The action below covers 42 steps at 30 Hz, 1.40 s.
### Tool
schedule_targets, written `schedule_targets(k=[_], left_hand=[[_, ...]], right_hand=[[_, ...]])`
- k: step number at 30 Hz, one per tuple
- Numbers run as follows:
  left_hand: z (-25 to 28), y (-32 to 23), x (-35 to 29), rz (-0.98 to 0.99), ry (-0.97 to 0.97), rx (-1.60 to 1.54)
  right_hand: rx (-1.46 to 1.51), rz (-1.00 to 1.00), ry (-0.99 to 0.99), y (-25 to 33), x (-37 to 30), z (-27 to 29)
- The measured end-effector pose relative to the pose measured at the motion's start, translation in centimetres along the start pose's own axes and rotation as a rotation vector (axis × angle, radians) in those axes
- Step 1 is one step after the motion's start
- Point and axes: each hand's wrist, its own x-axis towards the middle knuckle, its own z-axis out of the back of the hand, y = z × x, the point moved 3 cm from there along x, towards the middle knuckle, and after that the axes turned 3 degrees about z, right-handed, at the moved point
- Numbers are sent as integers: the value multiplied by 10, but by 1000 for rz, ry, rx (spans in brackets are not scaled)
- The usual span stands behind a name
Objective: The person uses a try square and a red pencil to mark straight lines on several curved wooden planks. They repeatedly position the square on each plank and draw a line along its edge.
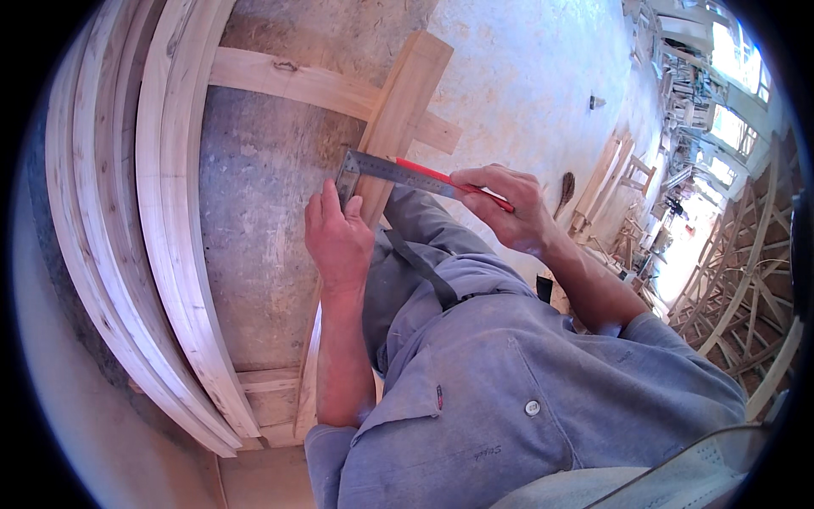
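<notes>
A try square (379, 169) lies across a pale wooden board (410, 83), its metal blade spanning the board's face. My left hand (337, 242) is closed round the square's stock at the board's left edge, thumb on one side and fingers on the other. In my right hand (509, 204) is a red pencil (424, 172), gripped near its back end. The pencil lies low along the blade's far edge, with its tip over the board. Whether the tip touches the wood cannot be told.
Long pale planks (174, 212) stand side by side at the left. A crosspiece (297, 82) passes under the board. On the floor at the right are more timber pieces (604, 182) and a brush-like dark object (567, 188). Stacked wooden frames (738, 280) fill the far right.
</notes>
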Motion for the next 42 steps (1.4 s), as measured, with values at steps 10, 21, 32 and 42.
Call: schedule_targets(k=[10,21,32,42], left_hand=[[1,-3,0,16,6,0],[0,-5,-5,5,-27,-19],[20,-66,-72,43,-7,-299],[28,51,-183,189,-254,533]], right_hand=[[-5,90,119,-7,28,-8],[-150,-115,141,-27,-17,13],[-120,-129,62,-73,-63,-7],[262,-260,-139,-157,-83,14]])
